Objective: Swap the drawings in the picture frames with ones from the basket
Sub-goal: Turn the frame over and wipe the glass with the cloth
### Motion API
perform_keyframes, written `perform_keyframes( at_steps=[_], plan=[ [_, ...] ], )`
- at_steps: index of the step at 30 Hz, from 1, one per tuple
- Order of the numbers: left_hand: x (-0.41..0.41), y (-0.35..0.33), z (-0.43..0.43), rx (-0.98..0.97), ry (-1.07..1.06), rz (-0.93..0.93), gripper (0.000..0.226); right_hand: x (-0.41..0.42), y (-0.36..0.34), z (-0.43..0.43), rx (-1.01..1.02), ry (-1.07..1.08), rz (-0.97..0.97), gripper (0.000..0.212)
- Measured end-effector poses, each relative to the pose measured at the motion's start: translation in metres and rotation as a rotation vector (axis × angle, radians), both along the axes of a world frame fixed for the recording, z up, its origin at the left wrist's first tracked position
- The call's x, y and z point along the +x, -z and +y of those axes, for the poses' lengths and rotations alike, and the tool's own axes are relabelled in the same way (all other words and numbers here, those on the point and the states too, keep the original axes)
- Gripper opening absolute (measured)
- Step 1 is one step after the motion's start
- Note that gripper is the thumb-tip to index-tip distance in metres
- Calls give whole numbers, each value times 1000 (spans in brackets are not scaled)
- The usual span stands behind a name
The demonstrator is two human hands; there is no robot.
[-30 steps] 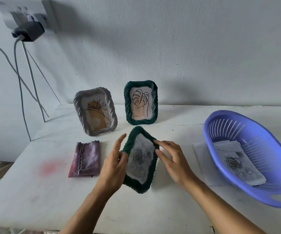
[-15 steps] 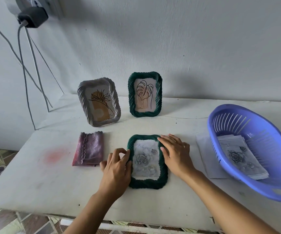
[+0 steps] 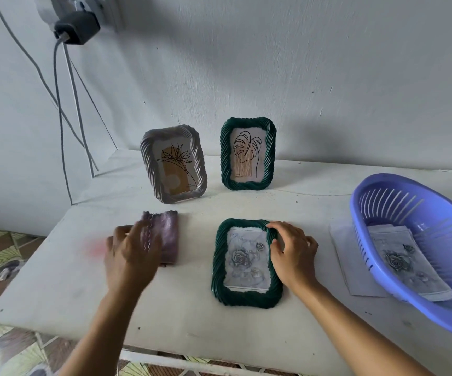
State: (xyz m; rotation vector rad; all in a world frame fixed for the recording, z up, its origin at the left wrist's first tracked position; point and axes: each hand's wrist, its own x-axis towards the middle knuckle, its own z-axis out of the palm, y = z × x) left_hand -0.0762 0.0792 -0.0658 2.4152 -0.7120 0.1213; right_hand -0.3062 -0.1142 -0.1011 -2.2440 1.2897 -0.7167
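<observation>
A dark green frame [image 3: 246, 295] with a grey rose drawing lies flat on the white table [image 3: 192, 316]. My right hand [image 3: 291, 251] rests on its upper right edge, fingers curled over the rim. My left hand [image 3: 131, 252], blurred, hovers over a folded purple cloth [image 3: 169, 234] to the left, fingers apart. Two frames stand at the back: a grey frame [image 3: 173, 164] with a flower drawing and a green frame [image 3: 248, 153] with a leaf drawing. A blue basket [image 3: 398, 202] on the right holds rose drawings [image 3: 406, 264].
A loose white sheet [image 3: 344, 256] lies partly under the basket. Cables [image 3: 59, 104] hang from a wall plug at the upper left. The table's front edge is close to me, with tiled floor at the left.
The green frame, held tilted a second ago, now lies flat on the table. My left hand has left it and moved left over the purple cloth. My right hand stays on the frame.
</observation>
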Motion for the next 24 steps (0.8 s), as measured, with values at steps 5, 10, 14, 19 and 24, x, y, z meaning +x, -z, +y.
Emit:
perform_keyframes(
  at_steps=[5, 10, 14, 19, 24],
  plan=[
    [28, -1, 7, 221, -13, 233, 57, 2, -3, 1, 23, 15, -10, 38],
    [33, -12, 3, 117, 17, 411, 56, -4, -3, -5, 71, -30, -86, 33],
    [27, -24, 1, -52, 27, 554, 63, -10, -9, -4, 12, -81, -236, 36],
    [-13, -65, -11, -272, 274, 723, 50, -5, -51, 16, 283, -227, -423, 21],
    [-67, -93, -33, -400, 481, 813, 44, 3, -84, 35, 824, -259, -531, 21]
  ],
)
